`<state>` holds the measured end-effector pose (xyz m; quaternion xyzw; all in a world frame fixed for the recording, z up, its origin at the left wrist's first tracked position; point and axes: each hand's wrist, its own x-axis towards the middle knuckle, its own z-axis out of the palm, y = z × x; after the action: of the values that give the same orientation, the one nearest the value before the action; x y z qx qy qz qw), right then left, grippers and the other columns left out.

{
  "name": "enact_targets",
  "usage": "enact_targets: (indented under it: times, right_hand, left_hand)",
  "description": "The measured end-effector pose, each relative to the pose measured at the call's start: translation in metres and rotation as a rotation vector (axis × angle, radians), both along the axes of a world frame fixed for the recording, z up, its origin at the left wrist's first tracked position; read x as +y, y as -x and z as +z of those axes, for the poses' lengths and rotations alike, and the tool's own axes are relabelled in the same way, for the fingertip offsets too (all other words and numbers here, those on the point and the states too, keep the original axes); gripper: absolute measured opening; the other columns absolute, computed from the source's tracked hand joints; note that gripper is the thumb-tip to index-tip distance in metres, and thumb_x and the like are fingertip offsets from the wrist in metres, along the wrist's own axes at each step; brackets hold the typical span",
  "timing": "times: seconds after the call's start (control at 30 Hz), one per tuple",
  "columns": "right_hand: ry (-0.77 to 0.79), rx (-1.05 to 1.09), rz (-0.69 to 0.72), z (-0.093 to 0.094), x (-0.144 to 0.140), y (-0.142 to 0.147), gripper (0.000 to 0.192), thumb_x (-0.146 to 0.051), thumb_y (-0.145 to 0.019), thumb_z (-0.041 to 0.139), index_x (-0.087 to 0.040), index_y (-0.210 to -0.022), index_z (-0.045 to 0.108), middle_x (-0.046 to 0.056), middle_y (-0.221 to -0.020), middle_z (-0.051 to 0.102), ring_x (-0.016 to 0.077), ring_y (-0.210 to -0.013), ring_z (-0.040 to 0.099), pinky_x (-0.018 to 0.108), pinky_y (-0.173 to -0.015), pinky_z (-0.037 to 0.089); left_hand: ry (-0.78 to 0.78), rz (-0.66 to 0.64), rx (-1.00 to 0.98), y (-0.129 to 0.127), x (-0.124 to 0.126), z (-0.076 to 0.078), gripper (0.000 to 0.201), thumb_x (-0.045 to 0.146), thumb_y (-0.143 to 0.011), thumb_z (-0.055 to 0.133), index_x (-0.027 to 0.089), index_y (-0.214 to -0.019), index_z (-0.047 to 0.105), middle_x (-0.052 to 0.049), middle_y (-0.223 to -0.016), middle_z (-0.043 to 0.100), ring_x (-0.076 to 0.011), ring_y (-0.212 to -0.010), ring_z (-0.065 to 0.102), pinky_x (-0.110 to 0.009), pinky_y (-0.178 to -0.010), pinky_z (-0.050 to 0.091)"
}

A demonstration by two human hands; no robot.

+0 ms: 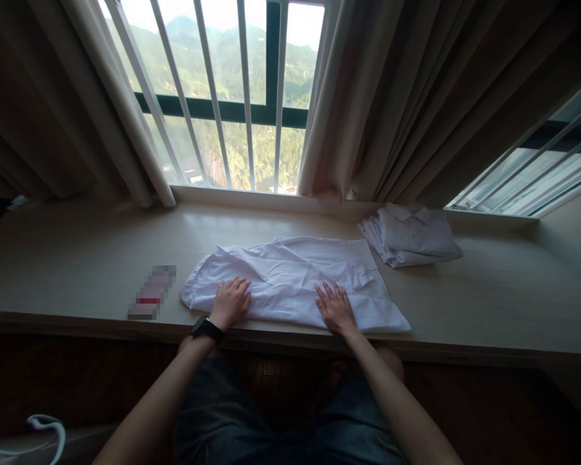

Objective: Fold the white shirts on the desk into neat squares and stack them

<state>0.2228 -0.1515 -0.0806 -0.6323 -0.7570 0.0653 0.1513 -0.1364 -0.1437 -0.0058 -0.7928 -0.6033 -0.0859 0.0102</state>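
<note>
Head view, we're over the worktop | white garment lies spread flat near the front edge | our left hand rests on it, fingers loosely curled | our right hand presses flat, fingers apart | folded white pile far right.

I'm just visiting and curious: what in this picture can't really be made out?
- Small flat object on the ledge, head view: blurred out.
- Underside of the white garment: hidden beneath itself and both hands, left hand, right hand.
- Folded pile: number of pieces unclear.
</note>
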Motion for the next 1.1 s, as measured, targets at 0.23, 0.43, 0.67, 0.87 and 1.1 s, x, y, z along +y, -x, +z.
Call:
enact_targets:
  times: [0.23,0.43,0.67,0.87,1.1]
  right_hand:
    - [-0.079,0.087,-0.04,-0.004,0.0,-0.001,0.052,-0.042,-0.099,0.044,-0.034,-0.15,0.043,0.003,-0.16,0.035,0.0302,-0.152,0.017,0.059,-0.122,0.01]
    - [-0.153,0.182,-0.176,-0.002,0.016,-0.008,0.054,-0.04,-0.096,0.043,-0.021,-0.146,0.05,0.009,-0.153,0.045,0.0289,-0.15,0.024,0.054,-0.123,0.016]
    - [-0.046,0.392,-0.047,0.041,0.1,0.033,0.045,-0.023,-0.088,0.049,-0.018,-0.13,0.061,0.009,-0.125,0.067,0.0226,-0.121,0.059,0.037,-0.111,0.041]
    - [0.214,0.448,-0.144,0.067,0.223,0.115,0.042,-0.036,-0.088,0.056,-0.017,-0.125,0.064,0.01,-0.115,0.071,0.0246,-0.11,0.066,0.036,-0.099,0.047]
    - [0.329,0.463,-0.021,0.039,0.293,0.152,0.059,-0.031,-0.079,0.07,-0.016,-0.135,0.059,0.006,-0.108,0.073,0.0188,-0.095,0.069,0.027,-0.086,0.052]
  left_hand:
    - [0.028,-0.073,-0.071,-0.037,-0.001,-0.046,0.054,0.049,-0.1,0.035,0.033,-0.152,0.041,-0.002,-0.16,0.036,-0.0295,-0.149,0.027,-0.057,-0.122,0.009]
    - [0.004,0.067,-0.129,-0.029,0.015,-0.044,0.055,0.046,-0.1,0.033,0.02,-0.146,0.049,-0.012,-0.152,0.048,-0.0284,-0.142,0.04,-0.049,-0.118,0.025]
    - [-0.028,0.33,-0.107,0.018,0.095,-0.013,0.07,0.022,-0.092,0.041,0.017,-0.159,0.021,-0.016,-0.115,0.067,-0.0299,-0.109,0.062,-0.042,-0.095,0.045]
    - [0.089,0.484,-0.202,0.048,0.133,-0.024,0.06,0.036,-0.095,0.042,0.023,-0.153,0.038,-0.019,-0.128,0.06,-0.0327,-0.098,0.066,-0.044,-0.085,0.05]
    - [-0.084,0.663,-0.309,0.053,0.133,-0.044,0.061,0.038,-0.096,0.042,0.021,-0.154,0.036,-0.017,-0.142,0.054,-0.034,-0.113,0.06,-0.044,-0.09,0.049]
